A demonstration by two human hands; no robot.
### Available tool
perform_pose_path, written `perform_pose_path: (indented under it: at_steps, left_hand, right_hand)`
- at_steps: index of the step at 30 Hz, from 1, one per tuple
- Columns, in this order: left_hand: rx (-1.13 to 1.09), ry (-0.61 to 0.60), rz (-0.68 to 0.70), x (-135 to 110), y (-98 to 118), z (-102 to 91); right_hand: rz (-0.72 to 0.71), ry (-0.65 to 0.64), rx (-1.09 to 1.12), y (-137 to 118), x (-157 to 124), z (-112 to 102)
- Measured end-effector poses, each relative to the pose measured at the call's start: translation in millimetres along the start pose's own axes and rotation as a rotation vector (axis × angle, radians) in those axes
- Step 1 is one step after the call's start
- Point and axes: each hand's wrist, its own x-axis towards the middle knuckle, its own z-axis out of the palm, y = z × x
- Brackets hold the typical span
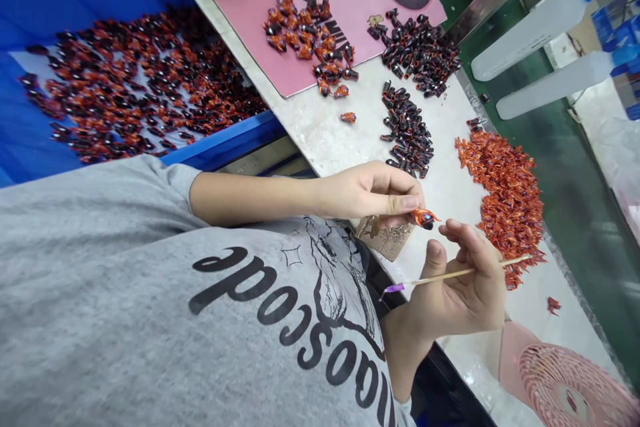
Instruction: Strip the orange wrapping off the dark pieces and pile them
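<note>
My left hand (367,193) pinches a small orange-and-black plastic figure part (424,217) between thumb and fingers, its dark end pointing out. Just across from it is my right hand (463,287), palm turned up, thumb and forefinger apart near the part. A thin pale stick with a purple tip (395,287) lies across this hand, held in its fingers. Beneath my left hand, a small brown board (387,239) carries shiny clear smears. Loose dark tubular pieces (407,130) are heaped beyond the left hand, and orange spiky pieces (510,200) form a pile past the right.
Joined orange-and-black pieces (300,27) sit on a pink printed sheet (273,57), beside another dark heap (423,50). A blue bin (220,143) to my left holds many more. White bottles (550,83) stand past the table edge; a pink fan (570,387) is at the right.
</note>
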Motion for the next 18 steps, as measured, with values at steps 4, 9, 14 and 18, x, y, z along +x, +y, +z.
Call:
perform_pose_path:
  at_steps: [4,9,14,18]
  left_hand:
    - [0.679,0.131,0.178,-2,-14,-25.5]
    - [1.53,0.324,0.033,-7,-29,-71.4]
    - [1.721,0.472,-0.075,-12,-24,-101.7]
    - [1.766,0.545,-0.101,0,-18,-100.5]
  right_hand:
    - [0.137,0.068,-0.021,20,-10,-10]
    - [0.339,0.199,-0.106,38,-25,-26]
    - [0.42,0.268,-0.148,46,-32,-38]
    - [0.449,0.28,-0.051,54,-35,-39]
